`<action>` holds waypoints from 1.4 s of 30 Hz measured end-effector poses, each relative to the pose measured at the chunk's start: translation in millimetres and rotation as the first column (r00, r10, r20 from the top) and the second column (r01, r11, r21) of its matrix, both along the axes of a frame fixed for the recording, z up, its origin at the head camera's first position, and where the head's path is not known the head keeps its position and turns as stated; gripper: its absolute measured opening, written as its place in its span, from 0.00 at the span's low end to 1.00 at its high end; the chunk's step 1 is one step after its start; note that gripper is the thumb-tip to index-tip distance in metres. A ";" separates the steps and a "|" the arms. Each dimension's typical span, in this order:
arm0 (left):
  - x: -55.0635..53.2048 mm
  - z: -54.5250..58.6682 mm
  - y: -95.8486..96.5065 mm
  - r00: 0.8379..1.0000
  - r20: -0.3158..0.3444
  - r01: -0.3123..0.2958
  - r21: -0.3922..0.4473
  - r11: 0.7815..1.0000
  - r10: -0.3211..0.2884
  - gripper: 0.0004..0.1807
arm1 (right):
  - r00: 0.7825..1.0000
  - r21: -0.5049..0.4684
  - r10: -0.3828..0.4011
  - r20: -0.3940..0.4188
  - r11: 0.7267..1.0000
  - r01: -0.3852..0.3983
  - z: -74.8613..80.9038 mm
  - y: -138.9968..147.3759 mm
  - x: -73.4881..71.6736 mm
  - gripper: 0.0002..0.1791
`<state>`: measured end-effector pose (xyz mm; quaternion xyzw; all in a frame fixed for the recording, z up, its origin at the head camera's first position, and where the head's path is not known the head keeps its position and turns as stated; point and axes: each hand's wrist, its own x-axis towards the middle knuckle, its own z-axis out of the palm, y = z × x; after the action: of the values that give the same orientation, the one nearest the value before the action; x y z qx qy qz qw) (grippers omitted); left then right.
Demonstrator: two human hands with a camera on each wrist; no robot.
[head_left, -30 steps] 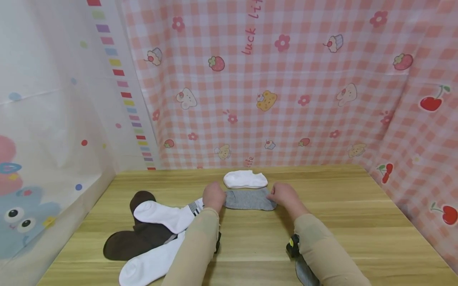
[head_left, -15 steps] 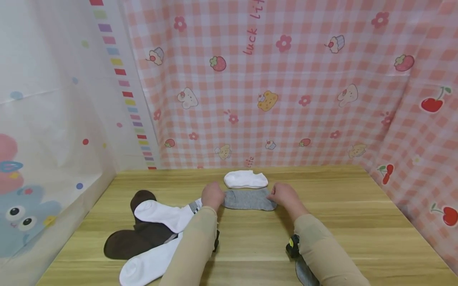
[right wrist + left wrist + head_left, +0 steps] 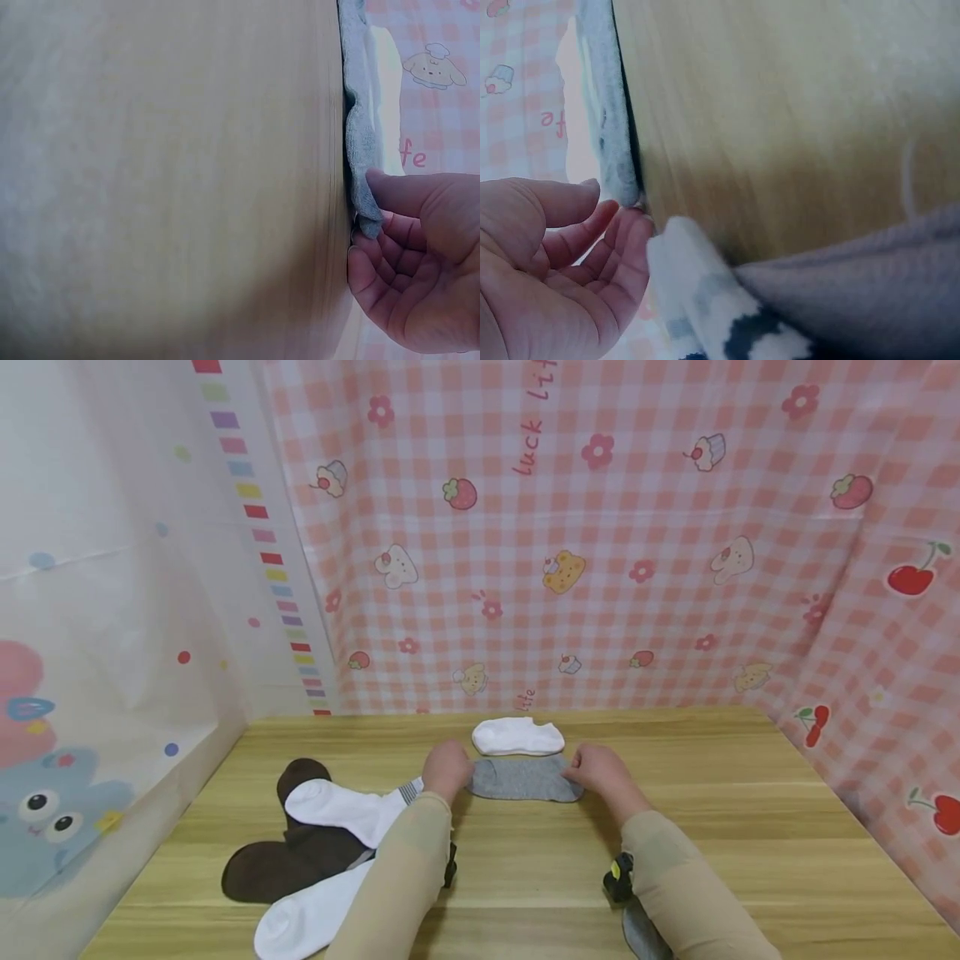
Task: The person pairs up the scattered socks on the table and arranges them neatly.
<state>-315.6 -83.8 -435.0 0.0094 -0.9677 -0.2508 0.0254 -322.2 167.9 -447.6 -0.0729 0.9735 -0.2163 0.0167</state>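
A grey ankle sock (image 3: 517, 778) lies flat on the table just in front of a white ankle sock (image 3: 517, 737). My left hand (image 3: 448, 770) is at its left end, fingers curled at the edge; in the left wrist view the thumb (image 3: 574, 202) lies just above that end. My right hand (image 3: 602, 774) pinches the other end, with the thumb (image 3: 401, 193) on top and the fingers curled below. Part of another sock, grey too, (image 3: 642, 935) shows under the right forearm.
On the left are two white socks (image 3: 330, 806) (image 3: 296, 927) and dark brown socks (image 3: 273, 872), partly overlapping. The left sleeve covers some of them. The wooden table (image 3: 540, 877) ends at a pink checked cloth (image 3: 660, 618) behind, with a pale printed sheet (image 3: 112, 635) on the left.
Both hands stay at the ends of the grey sock, and the sock lies as before. The head view has shifted very slightly.
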 end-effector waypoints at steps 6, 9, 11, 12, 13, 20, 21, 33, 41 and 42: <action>1.3 5.1 1.4 0.999 0.041 0.019 -0.007 1.000 -0.019 0.09 | 1.000 -0.042 -0.014 0.022 0.999 0.015 0.9 1.9 1.5 0.14; 3.2 8.7 1.9 0.997 0.067 0.023 -0.015 1.000 -0.022 0.06 | 0.999 -0.050 -0.006 0.044 0.999 0.008 2.4 2.7 1.5 0.14; 3.2 8.5 1.8 0.997 0.065 0.033 -0.035 0.999 -0.031 0.05 | 0.998 -0.056 -0.002 0.066 0.998 0.006 4.1 3.4 1.2 0.14; 3.5 9.0 2.2 0.997 0.071 0.034 -0.046 0.998 -0.031 0.04 | 0.997 -0.058 0.002 0.074 0.998 0.003 5.0 3.9 1.0 0.14; 3.7 9.0 2.7 0.996 0.078 0.035 -0.051 0.998 -0.031 0.04 | 0.997 -0.059 0.004 0.083 0.998 0.001 5.8 4.6 1.0 0.14; 9.8 14.1 9.3 0.996 0.083 0.034 -0.068 0.997 -0.028 0.11 | 0.995 -0.056 0.027 0.099 0.998 -0.021 12.4 8.9 1.7 0.13; 11.0 15.0 10.1 0.997 0.076 0.035 -0.070 0.997 -0.030 0.11 | 0.994 -0.059 0.032 0.101 0.998 -0.026 14.0 9.2 2.6 0.13; 19.3 22.1 16.6 0.997 0.013 0.083 -0.106 0.991 -0.082 0.08 | 0.987 -0.078 0.061 0.148 0.996 -0.050 30.6 13.6 10.7 0.12; 29.3 26.9 23.7 0.991 -0.043 0.116 -0.170 0.979 -0.125 0.08 | 0.985 -0.098 0.110 0.135 0.990 -0.097 43.6 13.3 15.9 0.12; 31.0 28.0 24.8 0.990 -0.053 0.121 -0.177 0.977 -0.132 0.09 | 0.985 -0.103 0.114 0.129 0.990 -0.101 45.0 13.1 17.0 0.12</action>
<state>-284.6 -59.0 -407.0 -0.0623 -0.9831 -0.1670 0.0411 -305.1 181.0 -402.6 -0.1115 0.9532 -0.2659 0.0907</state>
